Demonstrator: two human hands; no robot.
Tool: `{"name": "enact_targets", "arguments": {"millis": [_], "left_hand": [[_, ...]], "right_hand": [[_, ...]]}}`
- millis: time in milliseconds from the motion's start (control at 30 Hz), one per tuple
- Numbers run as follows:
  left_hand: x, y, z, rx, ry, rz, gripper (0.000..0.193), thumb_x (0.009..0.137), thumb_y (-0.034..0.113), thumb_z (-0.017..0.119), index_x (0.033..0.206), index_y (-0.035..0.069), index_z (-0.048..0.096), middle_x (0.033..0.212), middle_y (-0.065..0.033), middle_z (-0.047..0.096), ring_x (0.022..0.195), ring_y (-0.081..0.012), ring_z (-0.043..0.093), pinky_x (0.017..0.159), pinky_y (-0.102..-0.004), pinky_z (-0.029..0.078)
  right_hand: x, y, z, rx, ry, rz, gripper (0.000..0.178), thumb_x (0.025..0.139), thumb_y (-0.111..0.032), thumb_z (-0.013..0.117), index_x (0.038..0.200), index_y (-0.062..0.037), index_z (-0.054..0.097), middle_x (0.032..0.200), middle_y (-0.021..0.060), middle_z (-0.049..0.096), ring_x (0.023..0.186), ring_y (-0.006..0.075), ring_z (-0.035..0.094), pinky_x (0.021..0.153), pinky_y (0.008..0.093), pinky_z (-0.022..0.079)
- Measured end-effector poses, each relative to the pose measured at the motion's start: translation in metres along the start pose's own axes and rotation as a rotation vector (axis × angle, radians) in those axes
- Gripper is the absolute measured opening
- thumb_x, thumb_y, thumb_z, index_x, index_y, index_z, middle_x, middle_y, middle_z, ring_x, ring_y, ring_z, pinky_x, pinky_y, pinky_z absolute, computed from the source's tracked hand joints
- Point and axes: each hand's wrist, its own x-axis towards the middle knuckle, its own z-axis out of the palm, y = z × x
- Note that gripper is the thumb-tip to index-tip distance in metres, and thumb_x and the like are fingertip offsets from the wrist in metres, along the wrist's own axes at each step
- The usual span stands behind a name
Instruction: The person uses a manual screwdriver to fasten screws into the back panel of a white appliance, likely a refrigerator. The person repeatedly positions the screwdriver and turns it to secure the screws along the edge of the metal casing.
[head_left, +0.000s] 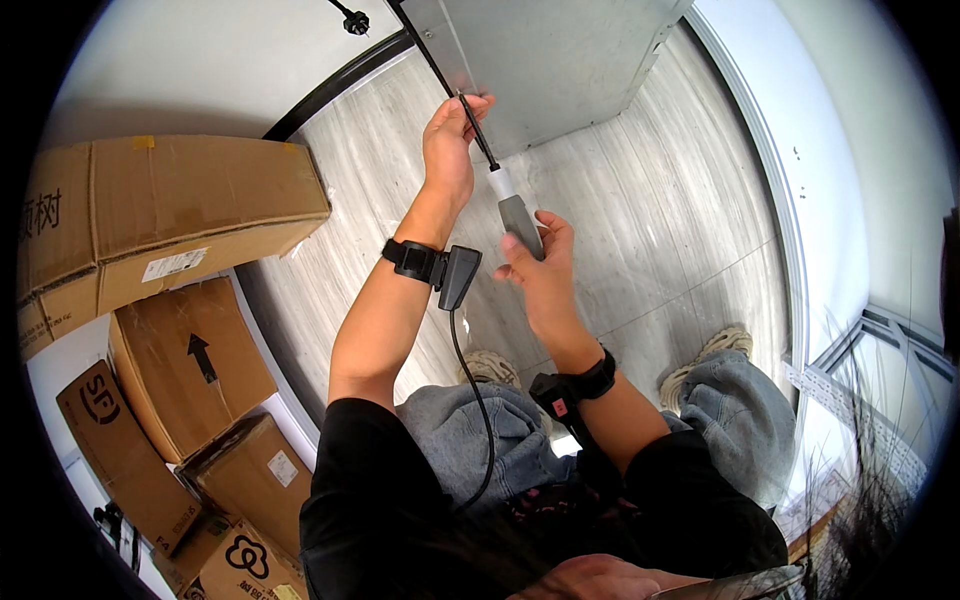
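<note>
Upper centre: screwdriver handle was gripped by closed right hand; shaft was pinched by left hand fingers against grey panel.

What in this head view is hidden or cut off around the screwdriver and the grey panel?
- Screwdriver tip: hidden behind the left hand where it meets the grey panel; no screw can be seen.
- Handle's lower end: covered by the right hand.
- Grey panel: cut off by the top edge, so its full shape is unknown.
- Black cable at top: cut by the edge.
- Cardboard boxes: bent and cropped at the left rim.
</note>
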Motion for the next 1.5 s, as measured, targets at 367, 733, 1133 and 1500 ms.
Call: {"name": "enact_targets", "arguments": {"millis": [367,733,1133,1500], "left_hand": [[-0.001,0.001,0.001,0.007,0.003,-0.007,0.032,0.099,0.024,0.029,0.099,0.008,0.057,0.112,-0.0108,0.061,0.104,-0.018,0.053,0.091,-0.0311,0.037],[0.0,0.002,0.001,0.011,0.018,-0.012,0.033,0.099,0.024,0.029,0.1,0.006,0.057,0.11,-0.011,0.062,0.101,-0.0176,0.053,0.091,-0.0312,0.038],[0.002,0.003,0.0,-0.005,0.012,-0.037,0.033,0.099,0.024,0.028,0.1,0.006,0.056,0.109,-0.0111,0.062,0.1,-0.0171,0.054,0.09,-0.031,0.038],[0.003,0.002,-0.001,-0.019,0.015,-0.033,0.033,0.099,0.025,0.03,0.099,0.008,0.058,0.108,-0.01,0.063,0.101,-0.0167,0.054,0.089,-0.0308,0.038]], "right_hand": [[0.002,-0.008,-0.009,-0.037,-0.119,0.116,0.037,0.089,-0.029,0.059,0.106,0.001,0.045,0.098,0.0106,0.051,0.059,0.0086,0.051,0.052,0.0234,0.051],[0.011,-0.008,-0.021,-0.066,-0.243,0.251,0.045,0.085,-0.023,0.065,0.114,0.0013,0.041,0.096,0.0101,0.05,0.069,0.0114,0.055,0.051,0.0248,0.051],[0.006,-0.003,-0.005,-0.136,-0.024,0.008,0.038,0.087,-0.026,0.062,0.108,0.0017,0.045,0.087,0.0082,0.052,0.062,0.0111,0.054,0.056,0.0289,0.054],[0.015,-0.008,-0.023,0.056,-0.248,0.255,0.052,0.089,-0.033,0.059,0.119,0.0027,0.039,0.1,0.0112,0.048,0.062,0.0104,0.052,0.055,0.029,0.053]]}}
